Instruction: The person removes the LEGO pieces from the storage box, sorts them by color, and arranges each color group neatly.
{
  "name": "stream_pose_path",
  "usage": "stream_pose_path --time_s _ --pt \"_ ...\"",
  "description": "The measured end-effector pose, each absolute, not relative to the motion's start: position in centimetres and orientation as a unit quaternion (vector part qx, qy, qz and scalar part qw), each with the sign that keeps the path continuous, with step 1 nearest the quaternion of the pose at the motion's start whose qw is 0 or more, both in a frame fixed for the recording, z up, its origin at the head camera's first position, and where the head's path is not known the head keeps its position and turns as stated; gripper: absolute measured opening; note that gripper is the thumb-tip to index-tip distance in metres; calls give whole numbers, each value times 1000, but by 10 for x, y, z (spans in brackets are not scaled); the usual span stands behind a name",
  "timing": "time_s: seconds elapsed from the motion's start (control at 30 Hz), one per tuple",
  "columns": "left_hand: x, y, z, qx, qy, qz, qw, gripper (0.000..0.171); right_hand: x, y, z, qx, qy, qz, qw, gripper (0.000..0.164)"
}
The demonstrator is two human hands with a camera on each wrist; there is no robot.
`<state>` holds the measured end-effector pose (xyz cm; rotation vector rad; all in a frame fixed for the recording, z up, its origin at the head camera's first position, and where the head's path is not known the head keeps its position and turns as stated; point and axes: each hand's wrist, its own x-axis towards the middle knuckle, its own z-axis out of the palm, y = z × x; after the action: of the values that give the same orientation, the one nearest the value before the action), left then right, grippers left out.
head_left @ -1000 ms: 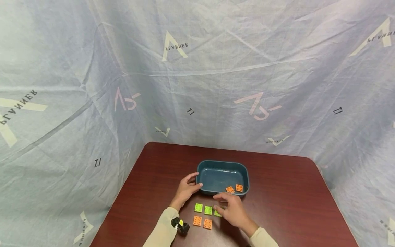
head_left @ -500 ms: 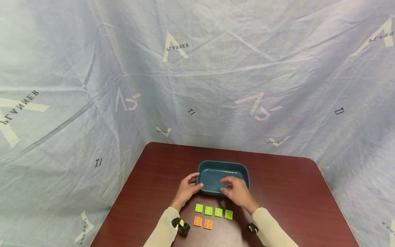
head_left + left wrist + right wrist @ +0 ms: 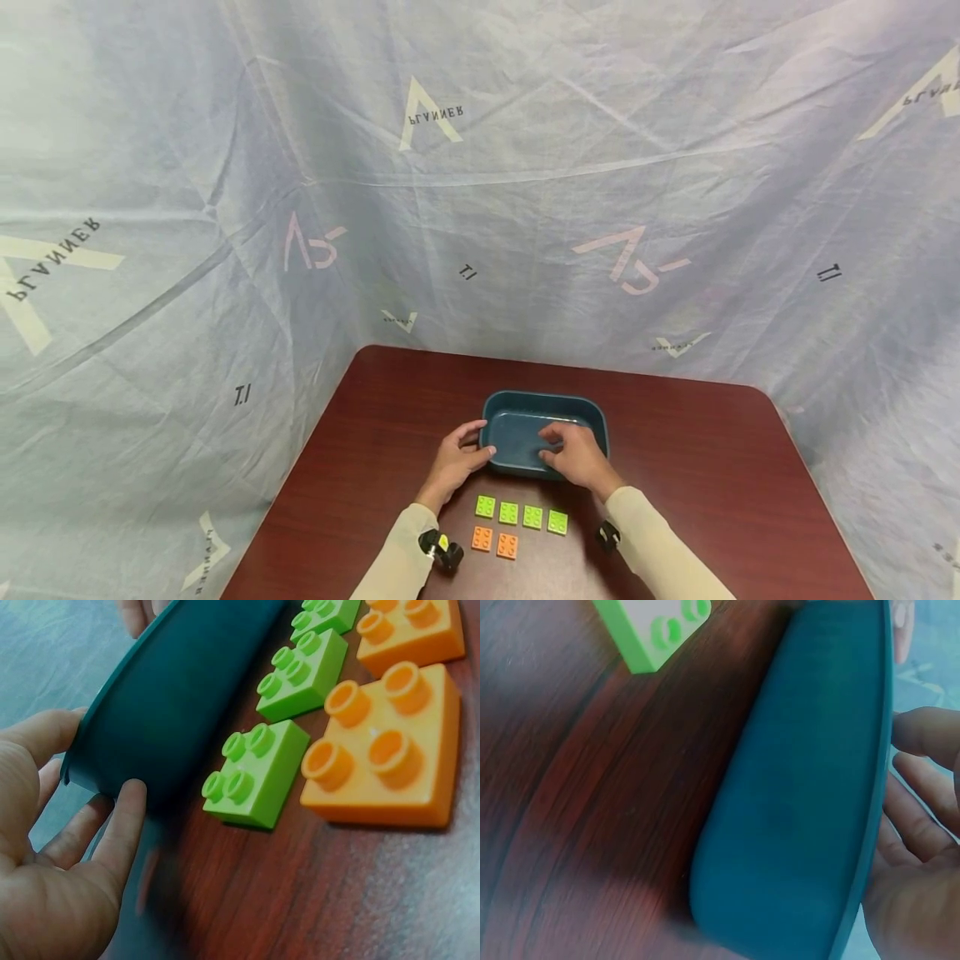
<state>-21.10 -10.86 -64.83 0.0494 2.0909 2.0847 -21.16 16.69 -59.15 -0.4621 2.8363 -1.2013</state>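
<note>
My left hand (image 3: 453, 462) holds the left end of a dark teal plastic bin (image 3: 517, 475). In the left wrist view, one digit meets the rim and other fingertips (image 3: 132, 796) press the outer wall. Over the right part of the bin reaches my right hand (image 3: 577, 457), thumb and forefinger apart; the hand covers what lies beneath it, and no brick shows between the fingertips. The right wrist view has its fingers (image 3: 922, 799) behind the near wall. In front of the bin lies a row of several lime-green toy bricks (image 3: 508, 512), with two orange bricks (image 3: 482, 538) nearer me.
Everything stands on a dark red wood-grain table (image 3: 675, 433). Printed grey cloth (image 3: 487, 208) hangs behind and along the sides. Each sleeve has a black wrist camera at the cuff, the left one (image 3: 442, 550) close beside the orange bricks.
My right hand has moved from the right end of the green row up into the bin, uncovering a fourth green brick. The two orange bricks in the bin are now hidden. The left hand stays put.
</note>
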Motion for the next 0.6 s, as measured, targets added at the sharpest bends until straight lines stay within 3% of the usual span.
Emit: stream_pose_path --time_s 0.6 --pt "-211 -110 -648 23 715 692 91 68 -226 179 -601 -150 934 -319 58 35"
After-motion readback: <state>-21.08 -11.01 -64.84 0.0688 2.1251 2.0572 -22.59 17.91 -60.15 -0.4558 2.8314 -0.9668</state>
